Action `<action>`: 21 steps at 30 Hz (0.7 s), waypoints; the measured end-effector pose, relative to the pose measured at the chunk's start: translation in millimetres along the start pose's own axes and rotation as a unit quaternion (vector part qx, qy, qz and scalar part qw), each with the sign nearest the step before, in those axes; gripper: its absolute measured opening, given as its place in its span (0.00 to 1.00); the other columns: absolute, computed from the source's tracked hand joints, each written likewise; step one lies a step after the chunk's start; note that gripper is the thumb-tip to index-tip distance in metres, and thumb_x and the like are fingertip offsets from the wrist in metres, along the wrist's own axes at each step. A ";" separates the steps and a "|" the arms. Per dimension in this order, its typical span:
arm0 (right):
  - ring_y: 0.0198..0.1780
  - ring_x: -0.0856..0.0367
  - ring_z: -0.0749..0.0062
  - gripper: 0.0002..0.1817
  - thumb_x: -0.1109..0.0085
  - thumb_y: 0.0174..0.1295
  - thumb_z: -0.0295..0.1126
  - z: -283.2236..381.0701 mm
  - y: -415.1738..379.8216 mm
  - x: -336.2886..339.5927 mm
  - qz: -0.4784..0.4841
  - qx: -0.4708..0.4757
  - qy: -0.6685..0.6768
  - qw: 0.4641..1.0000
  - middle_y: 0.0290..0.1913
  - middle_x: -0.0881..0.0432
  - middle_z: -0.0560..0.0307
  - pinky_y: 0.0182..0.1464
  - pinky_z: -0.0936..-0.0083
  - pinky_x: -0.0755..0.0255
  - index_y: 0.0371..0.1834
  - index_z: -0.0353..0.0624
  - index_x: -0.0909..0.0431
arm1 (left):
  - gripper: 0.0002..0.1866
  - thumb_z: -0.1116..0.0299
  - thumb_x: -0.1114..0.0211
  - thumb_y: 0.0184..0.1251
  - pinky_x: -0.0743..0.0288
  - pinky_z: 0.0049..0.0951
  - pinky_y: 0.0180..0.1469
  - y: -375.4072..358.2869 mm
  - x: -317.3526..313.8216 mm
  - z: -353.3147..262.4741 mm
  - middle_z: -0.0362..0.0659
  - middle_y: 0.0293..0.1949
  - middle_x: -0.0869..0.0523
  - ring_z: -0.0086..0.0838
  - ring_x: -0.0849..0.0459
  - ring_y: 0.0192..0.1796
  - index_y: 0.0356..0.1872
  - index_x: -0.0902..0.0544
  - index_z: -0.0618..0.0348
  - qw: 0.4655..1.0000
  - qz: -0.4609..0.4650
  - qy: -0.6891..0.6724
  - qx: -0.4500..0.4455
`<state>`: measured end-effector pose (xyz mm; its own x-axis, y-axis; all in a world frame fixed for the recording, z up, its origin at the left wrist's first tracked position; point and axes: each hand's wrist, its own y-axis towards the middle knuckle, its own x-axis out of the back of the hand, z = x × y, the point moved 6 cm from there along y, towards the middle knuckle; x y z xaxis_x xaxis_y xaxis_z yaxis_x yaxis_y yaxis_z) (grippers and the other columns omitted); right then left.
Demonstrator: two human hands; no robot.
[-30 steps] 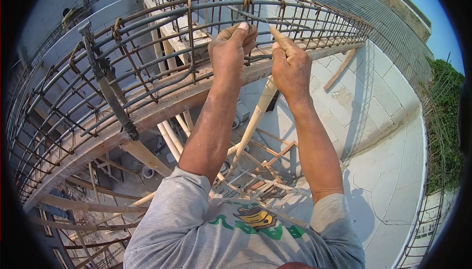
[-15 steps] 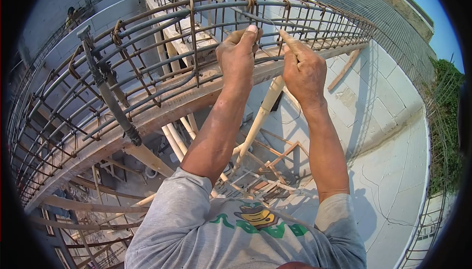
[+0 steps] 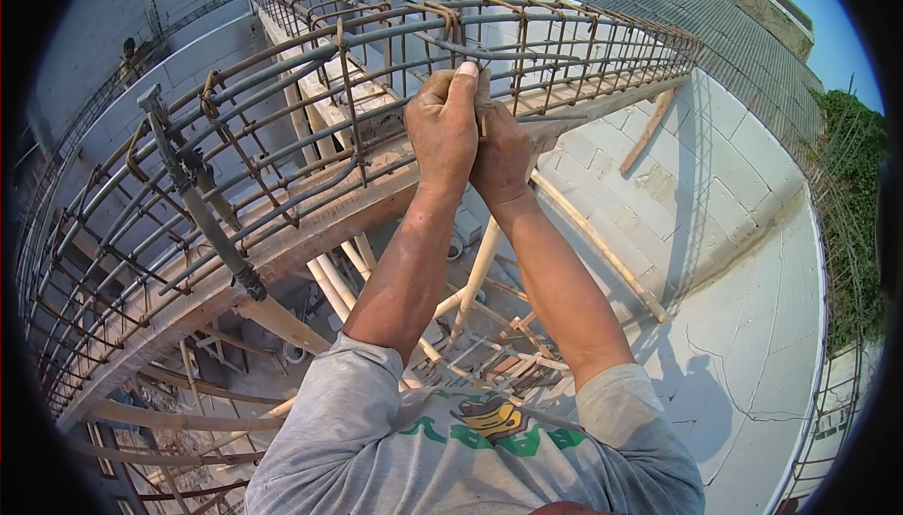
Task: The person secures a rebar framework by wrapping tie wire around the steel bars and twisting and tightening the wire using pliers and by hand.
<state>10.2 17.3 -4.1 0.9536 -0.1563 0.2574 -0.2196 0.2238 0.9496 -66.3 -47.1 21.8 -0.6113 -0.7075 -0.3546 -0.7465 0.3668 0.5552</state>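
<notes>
Head | both hands' grip pinching tie wire (image 3: 482,92) | rebar cage (image 3: 282,120) around | timber props (image 3: 480,270) below

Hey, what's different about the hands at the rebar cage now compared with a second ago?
The right hand has moved left, closing the gap, and now presses against the left hand at the cage's near bars. The thin wire seen stretched between their fingers earlier is no longer clearly visible. The left hand stayed roughly where it was, gripping at the same spot. The rebar cage and its wooden formwork look unchanged.
</notes>
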 end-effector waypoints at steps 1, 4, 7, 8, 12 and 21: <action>0.29 0.19 0.53 0.14 0.37 0.53 0.25 0.9 -0.7 -3.0 0.006 -0.008 0.016 1.000 0.29 0.21 0.50 0.29 0.63 0.26 0.44 0.38 0.20 | 0.14 0.63 0.39 0.69 0.32 0.22 0.32 0.7 0.6 0.4 0.37 0.24 0.20 0.17 0.27 0.29 0.31 0.16 0.66 1.000 0.016 0.015 0.003; 0.32 0.19 0.51 0.10 0.36 0.52 0.27 7.2 1.0 -0.2 0.012 -0.016 0.042 0.999 0.32 0.20 0.49 0.31 0.62 0.25 0.37 0.39 0.22 | 0.11 0.66 0.39 0.69 0.27 0.23 0.37 3.5 1.0 -1.4 0.40 0.29 0.16 0.19 0.22 0.33 0.39 0.16 0.66 0.997 0.053 0.047 -0.027; 0.36 0.19 0.51 0.10 0.38 0.54 0.27 16.4 0.6 9.8 0.059 -0.047 0.028 0.997 0.35 0.22 0.50 0.35 0.60 0.24 0.40 0.38 0.21 | 0.11 0.70 0.39 0.69 0.23 0.25 0.44 -1.0 -1.2 5.3 0.44 0.36 0.14 0.21 0.18 0.40 0.46 0.19 0.66 0.994 0.064 0.032 -0.082; 0.38 0.19 0.51 0.11 0.39 0.54 0.27 19.5 2.2 14.3 0.077 -0.062 0.022 0.995 0.37 0.22 0.50 0.36 0.59 0.23 0.41 0.37 0.20 | 0.12 0.71 0.39 0.69 0.22 0.26 0.46 -0.8 -0.3 8.9 0.45 0.39 0.13 0.22 0.17 0.42 0.49 0.19 0.66 0.995 0.072 0.019 -0.073; 0.35 0.19 0.57 0.05 0.40 0.58 0.24 23.7 4.7 32.9 0.076 0.008 -0.002 0.997 0.38 0.21 0.50 0.35 0.65 0.24 0.36 0.37 0.19 | 0.14 0.71 0.41 0.70 0.22 0.24 0.44 -3.7 0.5 23.4 0.46 0.44 0.14 0.23 0.16 0.43 0.54 0.21 0.64 0.996 0.088 -0.030 -0.005; 0.35 0.18 0.66 0.09 0.42 0.62 0.25 31.8 41.2 56.6 0.033 -0.022 0.048 0.998 0.36 0.21 0.54 0.36 0.70 0.24 0.43 0.40 0.16 | 0.17 0.75 0.44 0.71 0.30 0.16 0.30 -13.1 -0.6 41.6 0.37 0.37 0.17 0.11 0.26 0.28 0.60 0.21 0.58 0.980 0.058 -0.175 0.080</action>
<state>48.6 -12.9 55.3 0.9532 -0.0481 0.2985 -0.2748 0.2738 0.9217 -67.1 -26.4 -16.6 -0.7256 -0.4155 -0.5485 -0.6817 0.5423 0.4911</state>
